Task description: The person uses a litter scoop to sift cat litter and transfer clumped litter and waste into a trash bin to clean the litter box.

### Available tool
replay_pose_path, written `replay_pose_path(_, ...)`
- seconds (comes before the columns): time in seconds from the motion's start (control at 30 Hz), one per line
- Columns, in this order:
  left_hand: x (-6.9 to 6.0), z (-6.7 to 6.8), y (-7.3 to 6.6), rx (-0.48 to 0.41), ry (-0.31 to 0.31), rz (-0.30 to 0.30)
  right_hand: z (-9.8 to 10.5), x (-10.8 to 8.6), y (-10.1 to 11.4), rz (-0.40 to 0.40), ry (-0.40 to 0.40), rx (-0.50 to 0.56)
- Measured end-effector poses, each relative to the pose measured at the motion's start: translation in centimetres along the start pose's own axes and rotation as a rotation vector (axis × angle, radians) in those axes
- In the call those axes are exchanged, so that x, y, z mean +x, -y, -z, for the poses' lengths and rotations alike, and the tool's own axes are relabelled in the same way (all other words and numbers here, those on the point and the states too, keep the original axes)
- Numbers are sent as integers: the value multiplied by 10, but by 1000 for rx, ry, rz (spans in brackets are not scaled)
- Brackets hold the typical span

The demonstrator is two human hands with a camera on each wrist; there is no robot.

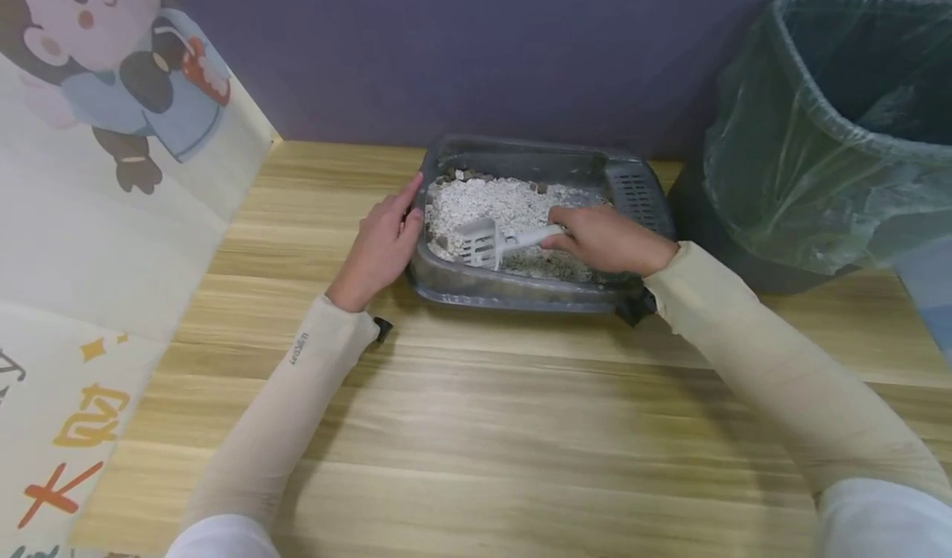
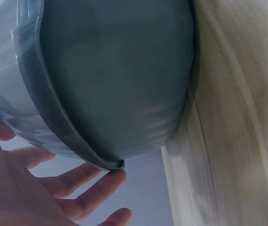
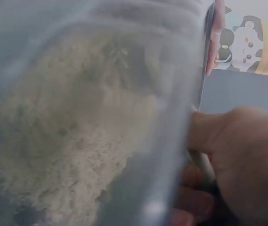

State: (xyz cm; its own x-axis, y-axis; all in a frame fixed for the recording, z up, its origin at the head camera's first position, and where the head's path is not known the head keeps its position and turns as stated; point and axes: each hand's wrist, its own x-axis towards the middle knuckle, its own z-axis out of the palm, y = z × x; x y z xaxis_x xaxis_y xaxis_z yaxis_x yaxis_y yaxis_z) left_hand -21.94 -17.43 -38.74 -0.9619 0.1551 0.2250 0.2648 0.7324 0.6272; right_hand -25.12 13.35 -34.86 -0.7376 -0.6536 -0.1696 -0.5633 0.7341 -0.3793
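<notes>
A grey litter box [image 1: 513, 298] holds whitish granular litter [image 1: 513, 198] with a few darker lumps. My right hand [image 1: 613, 240] grips the handle of a pale slotted litter scoop [image 1: 479, 244], whose head is at the litter in the left part of the box. In the right wrist view that hand [image 3: 247, 160] curls round the handle, behind the blurred box wall. At the box's left end my left hand [image 1: 383, 244] rests on the outside of the rim. Its fingers look spread and nearly straight against the rim [image 2: 53, 108] in the left wrist view.
A grey bin [image 1: 744, 248] lined with a translucent green bag [image 1: 788, 169] stands right of the box. Behind is a dark purple wall [image 1: 446, 54]; at left, a white wall with cartoon prints [image 1: 126, 54]. All stands on a wood-grain surface [image 1: 476, 426].
</notes>
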Motion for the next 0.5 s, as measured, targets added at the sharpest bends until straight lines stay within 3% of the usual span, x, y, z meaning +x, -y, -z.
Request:
replay_pose_path(0.17,0,0,2,-16,-5,1,7,11,6,-31,-31,-41)
replay_pose_path(0.5,0,-1,1,-22,-15,-11,7,21,1,-76,-35,-18)
